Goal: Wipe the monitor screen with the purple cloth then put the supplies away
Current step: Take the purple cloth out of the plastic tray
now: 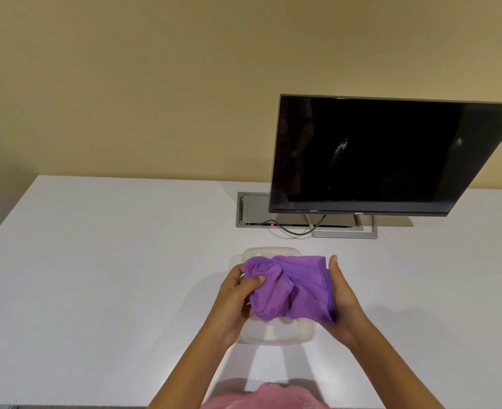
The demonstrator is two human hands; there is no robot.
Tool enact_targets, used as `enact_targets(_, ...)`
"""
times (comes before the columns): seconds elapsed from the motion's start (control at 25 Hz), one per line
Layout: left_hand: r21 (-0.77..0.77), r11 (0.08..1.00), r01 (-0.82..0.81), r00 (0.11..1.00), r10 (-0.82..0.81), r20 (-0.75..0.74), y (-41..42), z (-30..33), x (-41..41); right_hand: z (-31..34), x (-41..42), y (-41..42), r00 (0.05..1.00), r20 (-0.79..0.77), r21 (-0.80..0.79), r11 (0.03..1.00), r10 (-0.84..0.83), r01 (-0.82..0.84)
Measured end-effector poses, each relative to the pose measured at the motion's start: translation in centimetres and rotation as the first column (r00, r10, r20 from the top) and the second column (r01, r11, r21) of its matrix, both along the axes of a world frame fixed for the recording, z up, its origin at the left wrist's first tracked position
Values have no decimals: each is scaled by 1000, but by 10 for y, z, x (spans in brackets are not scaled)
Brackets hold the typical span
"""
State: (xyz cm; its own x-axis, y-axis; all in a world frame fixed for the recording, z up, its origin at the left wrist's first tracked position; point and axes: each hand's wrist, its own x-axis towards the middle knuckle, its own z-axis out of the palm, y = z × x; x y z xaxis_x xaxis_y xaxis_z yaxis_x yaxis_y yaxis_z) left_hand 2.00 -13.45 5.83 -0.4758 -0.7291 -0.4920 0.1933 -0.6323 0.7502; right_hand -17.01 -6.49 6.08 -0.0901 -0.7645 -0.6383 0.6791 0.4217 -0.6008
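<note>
Purple cloth (291, 287) gripped by left hand (235, 293) and right hand (342, 299), lower centre, above what looks like a clear plastic container (276, 335) on table (96, 276).

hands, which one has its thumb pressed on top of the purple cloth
The left hand: its thumb lies across the bunched purple cloth. The right hand holds the cloth's edge, thumb pointing up.

Nubbly purple cloth (291, 287), stitched hems; translucent plastic container (276, 335); glossy black monitor screen (376, 154); smooth matt white desk (96, 261)
</note>
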Motion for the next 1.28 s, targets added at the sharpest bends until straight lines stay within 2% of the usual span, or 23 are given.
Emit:
enact_targets(0.08,-1,999,40,997,-40,-66,-2,8,-3,0,-12,8,998,39,-64,997,47,-44)
enact_targets(0.2,-41,996,81,986,-87,-145,-3,16,-10,-1,-32,19,994,-52,-152,983,99,-105)
enact_targets(0.32,-50,990,132,983,-137,-126,-3,19,-18,1,-53,27,990,-117,-147,984,82,-99)
enact_targets(0.44,-105,985,140,990,-137,33,1,17,-36,6,-75,35,981,-186,-65,995,62,-75)
enact_targets(0.52,-174,971,166,980,-142,143,6,14,-51,9,-91,38,957,-287,-62,996,49,-70)
enact_targets(0.72,-351,912,213,950,-108,293,21,20,-100,16,-142,49,827,-558,-126,992,-64,-8)
enact_targets(0.84,-434,873,224,936,-69,345,30,21,-129,13,-182,59,757,-652,-112,992,-30,-57)
enact_targets(1.0,-445,849,285,881,-49,471,43,13,-159,6,-221,75,756,-652,-50,992,54,-114)
enact_targets(1.16,-433,853,292,864,-40,502,56,-5,-174,-10,-240,86,787,-585,67,979,194,-191)
enact_targets(1.28,-435,825,361,786,-17,618,56,-29,-182,-32,-245,85,753,-608,136,968,250,-211)
